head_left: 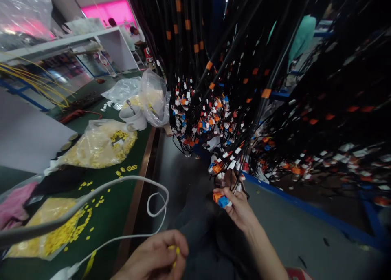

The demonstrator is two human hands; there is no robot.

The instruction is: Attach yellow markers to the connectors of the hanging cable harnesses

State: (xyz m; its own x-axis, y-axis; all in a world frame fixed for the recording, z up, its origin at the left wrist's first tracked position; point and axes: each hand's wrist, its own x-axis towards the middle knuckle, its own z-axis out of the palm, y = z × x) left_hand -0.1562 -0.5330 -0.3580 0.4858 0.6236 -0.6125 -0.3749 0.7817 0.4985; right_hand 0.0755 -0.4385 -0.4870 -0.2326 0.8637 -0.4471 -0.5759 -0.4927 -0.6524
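Observation:
My right hand [240, 208] is closed around wire connectors at the lower end of a hanging black cable. An orange connector [217, 197] and a blue connector [223, 202] stick out past its fingers on the left. Lower down, my left hand [159, 255] has its fingers curled around a small yellow plastic part [176, 251], mostly hidden by the fingers. It is apart from the connectors. Above the right hand hang bundles of black cables [189, 39] with orange tags and many white, orange and blue connectors at their ends.
On the green-topped table [106, 214] at left lie plastic bags of yellow parts [104, 145], loose yellow pieces and a white cup [134, 116]. A grey cable [122, 178] loops over its edge. A blue frame rail [305, 208] runs along the right. Other people sit far back.

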